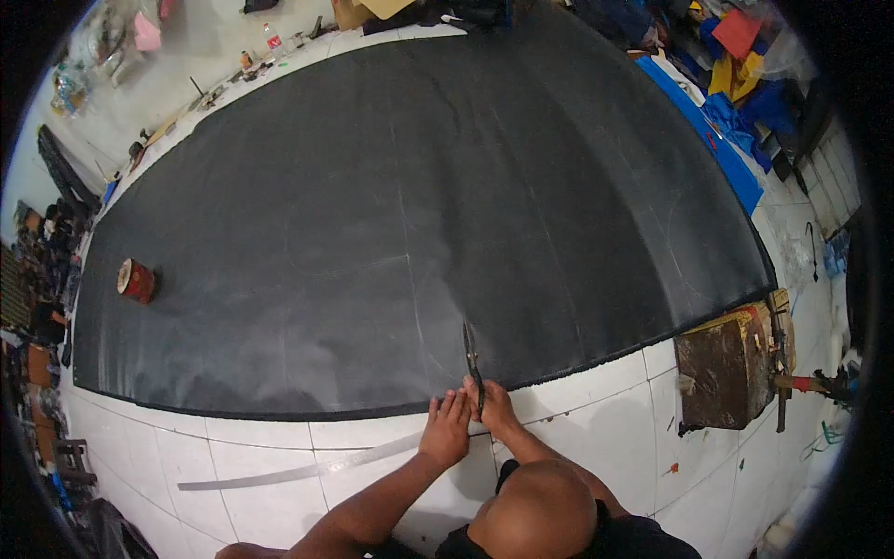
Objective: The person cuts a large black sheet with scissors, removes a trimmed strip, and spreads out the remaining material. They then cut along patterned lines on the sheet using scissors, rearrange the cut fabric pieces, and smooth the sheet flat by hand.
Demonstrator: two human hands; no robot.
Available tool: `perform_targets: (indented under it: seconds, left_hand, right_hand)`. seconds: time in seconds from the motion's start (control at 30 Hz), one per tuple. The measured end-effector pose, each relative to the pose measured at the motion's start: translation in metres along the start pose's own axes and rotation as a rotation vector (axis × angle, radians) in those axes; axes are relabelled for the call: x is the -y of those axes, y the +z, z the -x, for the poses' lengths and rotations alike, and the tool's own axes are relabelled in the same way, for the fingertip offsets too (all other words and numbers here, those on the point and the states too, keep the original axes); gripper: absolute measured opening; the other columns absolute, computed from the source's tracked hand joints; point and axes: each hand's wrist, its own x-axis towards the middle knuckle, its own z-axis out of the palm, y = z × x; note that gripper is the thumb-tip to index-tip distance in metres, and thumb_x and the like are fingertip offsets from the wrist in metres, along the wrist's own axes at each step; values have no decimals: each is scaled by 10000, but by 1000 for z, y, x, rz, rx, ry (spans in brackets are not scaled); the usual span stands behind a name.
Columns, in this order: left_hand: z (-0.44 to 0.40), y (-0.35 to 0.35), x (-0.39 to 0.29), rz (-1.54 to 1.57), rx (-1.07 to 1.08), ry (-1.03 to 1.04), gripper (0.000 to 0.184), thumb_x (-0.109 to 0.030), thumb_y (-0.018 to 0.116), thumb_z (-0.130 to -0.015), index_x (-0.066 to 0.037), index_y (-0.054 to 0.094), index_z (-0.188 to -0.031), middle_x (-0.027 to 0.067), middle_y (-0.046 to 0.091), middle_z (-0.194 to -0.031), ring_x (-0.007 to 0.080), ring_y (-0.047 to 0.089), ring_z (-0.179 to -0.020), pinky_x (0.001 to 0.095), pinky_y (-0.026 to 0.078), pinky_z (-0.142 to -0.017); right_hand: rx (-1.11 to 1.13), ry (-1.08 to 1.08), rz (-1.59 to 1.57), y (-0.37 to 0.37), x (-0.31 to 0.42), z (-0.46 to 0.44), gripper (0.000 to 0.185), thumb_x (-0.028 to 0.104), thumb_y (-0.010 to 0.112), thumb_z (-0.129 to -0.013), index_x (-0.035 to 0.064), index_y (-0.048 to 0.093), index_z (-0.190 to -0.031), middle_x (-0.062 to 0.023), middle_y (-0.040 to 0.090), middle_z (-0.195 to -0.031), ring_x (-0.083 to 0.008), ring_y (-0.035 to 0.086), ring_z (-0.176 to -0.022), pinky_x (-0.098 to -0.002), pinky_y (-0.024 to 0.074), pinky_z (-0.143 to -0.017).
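Observation:
A large black sheet [354,205] with thin pale drawn lines spreads across the floor. My right hand [495,410] is at its near edge, wrapped round the dark handles of a pair of scissors [471,359]. The blades point away from me over the sheet; whether they are apart is hard to make out. Just to the left, my left hand [449,427] lies with stretched fingers on the sheet's near edge, its thumb not clearly visible. A long metal ruler [289,474] lies on the tiles, one end near my left wrist.
A red can [136,280] stands on the sheet's left part. At the right corner is a worn brown block [724,371], with a hammer-like tool [810,383] beside it. Blue sheeting [708,140] and piled materials lie at upper right. A bottle [273,41] stands along the far wall.

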Motion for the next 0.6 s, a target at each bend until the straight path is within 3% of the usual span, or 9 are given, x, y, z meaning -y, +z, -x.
perform_targets:
  seconds: [0.27,0.3,0.47,0.6]
  left_hand:
    - [1,3,1,38,-78,28,601,-125,528,-812,33,365,-1369,216,327,-1436,387,288,-1352,570,201,-1096]
    - [-1,1,1,43,14,-10,639,-145,528,-824,1,322,-1411,165,275,-1488,336,236,-1390,546,156,-1122]
    - [-1,-9,-3,11,12,-8,677,-145,528,-821,5,275,-1430,179,271,-1486,349,232,-1389,540,166,-1123]
    - [-2,-13,-2,49,36,-14,688,-150,522,-824,5,256,-1440,191,273,-1482,359,233,-1387,545,178,-1120]
  right_hand:
    - [-17,-10,0,0,20,3,445,454,568,-920,68,538,-699,7,463,-537,-92,445,-460,-253,358,-423]
    - [-7,-21,-16,0,23,2,453,467,571,-914,77,525,-688,7,463,-537,-92,448,-460,-254,360,-420]
    - [-40,38,-64,2,39,-39,535,533,591,-876,75,473,-625,-19,475,-507,-125,487,-428,-290,381,-404]
    - [-20,8,-62,4,41,-65,473,505,606,-878,105,483,-659,8,462,-542,-94,448,-456,-256,358,-418]
